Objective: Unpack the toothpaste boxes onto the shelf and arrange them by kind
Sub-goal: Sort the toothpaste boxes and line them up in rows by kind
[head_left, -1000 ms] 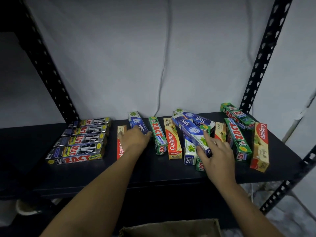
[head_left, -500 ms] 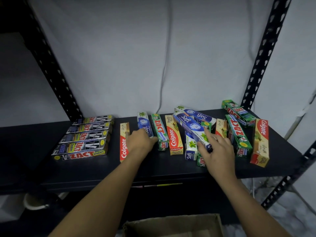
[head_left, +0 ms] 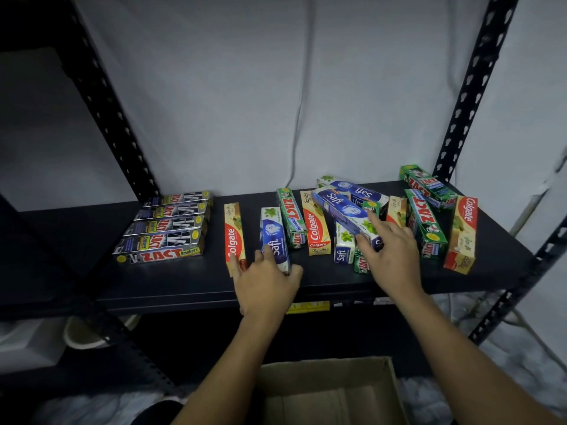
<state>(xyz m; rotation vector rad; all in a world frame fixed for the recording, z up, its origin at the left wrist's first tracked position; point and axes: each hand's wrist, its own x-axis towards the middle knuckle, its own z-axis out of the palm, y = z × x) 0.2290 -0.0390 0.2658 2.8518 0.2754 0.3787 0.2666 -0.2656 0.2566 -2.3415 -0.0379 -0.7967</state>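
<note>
The sorting step is under way. Every toothpaste box in sight is lying on the shelf (head_left: 184, 280), and the cardboard carton (head_left: 331, 391) below is showing none in the part that can be seen. Four black-and-silver boxes (head_left: 165, 228) are sitting in a neat row at the left, already grouped.

The left hand (head_left: 270, 283) is gripping the near end of a blue box (head_left: 274, 237), with the thumb on its right side and the fingers curled over the left. One finger is touching the red-and-cream box (head_left: 234, 237) just beside it. That blue box is lying flat between the red-and-cream one and a green box (head_left: 291, 219).

The right hand (head_left: 391, 256) is reaching into the mixed pile (head_left: 345, 250). Its thumb and fingers are pinching the near end of the top blue box (head_left: 340, 210), which is resting slantwise across the others, and the forefinger is lying straight along its top.

Judging by this, the person is gathering the blue kind together. The next move is probably calling for lifting the top blue box clear of the pile without dragging the ones beneath it, then laying it parallel to the one under the left hand. That means making room first – the green box and a second red-and-cream box (head_left: 316, 228) are lying in between. The green and red ones at the far right are left to sort.
</note>
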